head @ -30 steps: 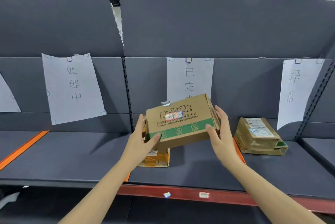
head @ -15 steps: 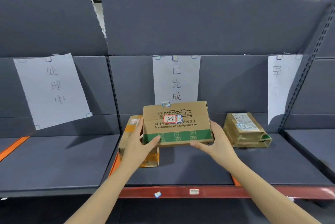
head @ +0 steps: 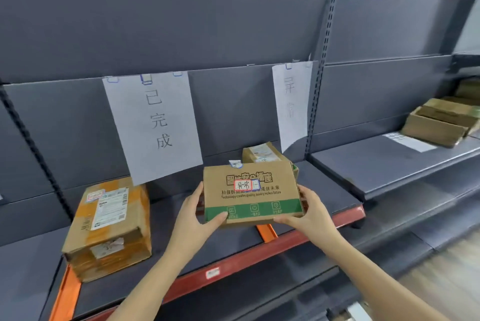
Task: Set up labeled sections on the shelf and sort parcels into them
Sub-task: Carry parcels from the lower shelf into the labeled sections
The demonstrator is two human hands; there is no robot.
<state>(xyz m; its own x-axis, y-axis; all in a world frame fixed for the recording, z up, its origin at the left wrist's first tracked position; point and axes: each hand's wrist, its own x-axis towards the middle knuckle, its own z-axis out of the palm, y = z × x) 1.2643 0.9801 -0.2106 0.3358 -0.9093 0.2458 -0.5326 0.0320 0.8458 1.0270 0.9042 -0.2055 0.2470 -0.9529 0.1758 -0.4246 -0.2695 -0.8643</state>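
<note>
I'm holding the box (head: 250, 193) just off the shelf (head: 335, 191) near its front edge, left hand (head: 193, 219) and right hand (head: 309, 214) each curled round a side, its sticker (head: 243, 185) facing me, likely to match the sheet (head: 291, 102) on the right, below which a small parcel (head: 262, 153) lies.

Hands: 2, the left hand (head: 193, 219) and the right hand (head: 309, 214), both gripping 1 box.
Parcels near the hands: 3. The held box (head: 250, 196) is between the hands, the taped parcel (head: 109, 230) is left of the left hand, and the small parcel (head: 262, 153) is just behind the held box.
Paper signs: 2, the wide sign (head: 153, 123) above the left hand and the narrow sign (head: 292, 102) above the right hand.
Orange dividers: 2, the short divider (head: 267, 233) below the held box and the long divider (head: 65, 297) well left of the left hand.
Stacked boxes (head: 439, 123), well right of the right hand: the number cannot be told.
</note>
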